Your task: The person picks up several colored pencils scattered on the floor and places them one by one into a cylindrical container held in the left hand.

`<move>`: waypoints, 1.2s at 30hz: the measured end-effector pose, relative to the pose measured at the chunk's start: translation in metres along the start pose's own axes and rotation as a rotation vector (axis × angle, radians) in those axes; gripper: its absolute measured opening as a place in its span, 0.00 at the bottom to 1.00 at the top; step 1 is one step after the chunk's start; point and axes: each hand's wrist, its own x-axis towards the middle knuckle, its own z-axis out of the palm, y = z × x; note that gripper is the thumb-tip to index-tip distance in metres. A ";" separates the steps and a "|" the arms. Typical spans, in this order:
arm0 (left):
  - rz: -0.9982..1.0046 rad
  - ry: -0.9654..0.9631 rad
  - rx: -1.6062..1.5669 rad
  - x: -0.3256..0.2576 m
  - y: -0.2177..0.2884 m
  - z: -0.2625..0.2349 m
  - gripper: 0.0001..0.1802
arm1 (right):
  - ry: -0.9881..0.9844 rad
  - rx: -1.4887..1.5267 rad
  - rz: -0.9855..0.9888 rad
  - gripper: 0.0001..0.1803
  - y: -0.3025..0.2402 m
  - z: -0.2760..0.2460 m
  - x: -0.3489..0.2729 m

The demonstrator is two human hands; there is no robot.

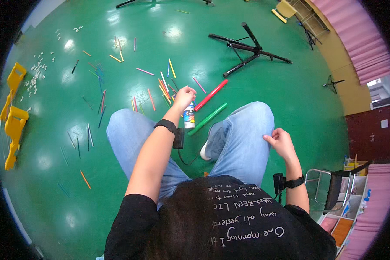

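My left hand point(185, 96) is closed at the mouth of a white can-shaped container point(189, 118) with a colourful printed side. Whatever its fingers pinch is hidden. The container stands upright on the floor between my knees. Just beyond it lies a loose cluster of colored pencils point(164, 89). Beside the container are a red tube point(211, 95) and a green tube point(208, 119), both slanting up to the right. My right hand point(281, 142) rests against the outer side of my right knee, its thumb and fingers bent but apart, holding nothing.
More pencils point(102, 101) are scattered over the green floor. A black folding stand point(249, 48) lies ahead right. Yellow plastic pieces point(16, 123) stand at far left, near small white bits point(37, 73). A metal-framed chair point(333, 186) and pink curtains point(372, 212) are at right.
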 end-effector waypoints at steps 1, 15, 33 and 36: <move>-0.011 -0.006 0.005 -0.002 0.001 0.001 0.10 | -0.021 -0.042 0.021 0.22 -0.006 -0.005 -0.007; 0.037 -0.014 0.075 -0.009 -0.006 -0.014 0.10 | -0.308 -0.101 -0.324 0.14 -0.035 -0.011 -0.023; 0.513 0.248 0.320 0.046 0.111 -0.047 0.11 | -0.702 -0.220 -1.136 0.21 -0.194 0.153 -0.071; 0.451 0.243 0.346 0.043 0.130 -0.046 0.12 | -0.571 -0.103 -1.279 0.23 -0.212 0.179 -0.061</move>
